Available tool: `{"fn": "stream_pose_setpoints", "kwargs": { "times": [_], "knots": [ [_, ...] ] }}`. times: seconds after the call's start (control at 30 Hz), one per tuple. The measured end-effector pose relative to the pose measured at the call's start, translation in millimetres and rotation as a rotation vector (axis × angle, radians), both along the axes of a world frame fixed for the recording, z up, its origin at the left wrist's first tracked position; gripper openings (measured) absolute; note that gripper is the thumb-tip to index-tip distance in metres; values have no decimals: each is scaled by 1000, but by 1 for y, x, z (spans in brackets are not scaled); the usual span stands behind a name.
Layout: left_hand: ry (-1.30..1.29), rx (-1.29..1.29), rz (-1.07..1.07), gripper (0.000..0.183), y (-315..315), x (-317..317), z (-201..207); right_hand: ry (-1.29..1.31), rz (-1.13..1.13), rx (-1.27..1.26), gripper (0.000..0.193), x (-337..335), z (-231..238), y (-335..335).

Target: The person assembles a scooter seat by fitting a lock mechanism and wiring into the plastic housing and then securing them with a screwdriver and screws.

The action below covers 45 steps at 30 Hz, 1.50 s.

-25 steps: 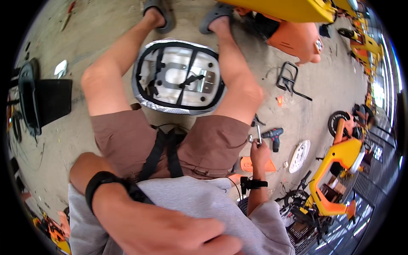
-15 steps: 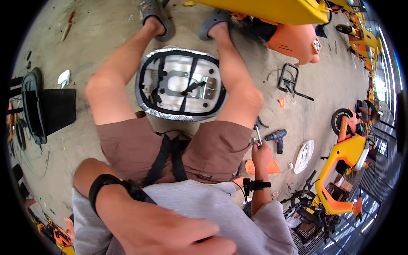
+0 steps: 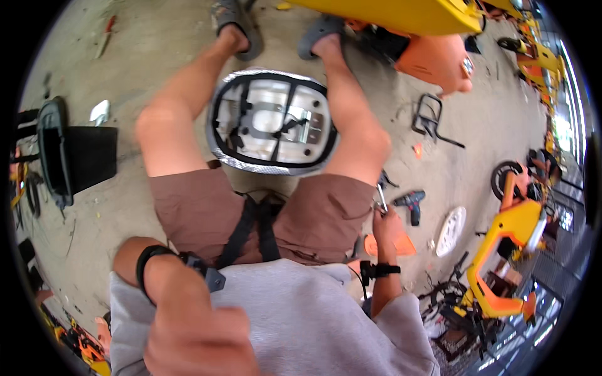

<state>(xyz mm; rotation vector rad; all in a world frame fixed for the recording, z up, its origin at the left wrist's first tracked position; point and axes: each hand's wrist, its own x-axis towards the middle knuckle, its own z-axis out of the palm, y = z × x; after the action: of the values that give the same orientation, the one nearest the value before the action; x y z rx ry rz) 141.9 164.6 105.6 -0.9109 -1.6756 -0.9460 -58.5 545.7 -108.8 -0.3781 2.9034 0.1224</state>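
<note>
Raised close in front of my chest, my left hand point(image 3: 200, 344) is smeared by motion, and its fingers cannot be made out clearly. Nothing is visible in it. My right hand point(image 3: 387, 227) is low beside my right thigh, closed around a slim silver metal tool point(image 3: 382, 199) that points away from me. Just right of this tool lies a dark cordless drill point(image 3: 411, 203) on the floor. Between my shins an upturned scooter seat point(image 3: 266, 168) shows its white underside, black straps, metal plate and silver patterned edge.
An orange panel point(image 3: 401, 244) and a white oval plate point(image 3: 450, 232) lie on the right. Beyond them are a black metal bracket point(image 3: 427, 119) and a yellow scooter frame point(image 3: 486, 269). A yellow-orange body point(image 3: 389, 15) stands ahead. Left is a black bin-like part point(image 3: 91, 160).
My left hand has swung left and closer to my body, off the middle of my chest. The right hand keeps its hold on the silver tool. The whole view has shifted slightly.
</note>
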Motion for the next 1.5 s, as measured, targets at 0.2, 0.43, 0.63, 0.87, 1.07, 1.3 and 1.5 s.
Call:
{"fn": "stream_pose_setpoints", "kwargs": {
  "times": [0.2,0.43,0.63,0.87,1.07,1.3,1.5],
  "knots": [
    [-1175,1553,318,12,-52,-32,-130,-36,-80,-41,31,3,9,-5],
    [-1217,1840,652,14,-60,-62,-304,3,6,31,32,-2,5,-7],
    [-1377,1122,1187,18,-53,-50,-347,29,16,-34,28,-2,4,0],
    [-1358,978,1274,22,-46,-52,-331,23,15,-45,31,-4,7,3],
    [-1319,975,1261,22,-42,-50,-340,34,12,-14,30,-6,9,0],
    [-1206,931,1274,15,-39,-55,-342,70,41,-18,31,-3,7,0],
    [-1286,927,1353,20,-40,-56,-351,81,43,-53,34,0,5,5]
  ]
}}
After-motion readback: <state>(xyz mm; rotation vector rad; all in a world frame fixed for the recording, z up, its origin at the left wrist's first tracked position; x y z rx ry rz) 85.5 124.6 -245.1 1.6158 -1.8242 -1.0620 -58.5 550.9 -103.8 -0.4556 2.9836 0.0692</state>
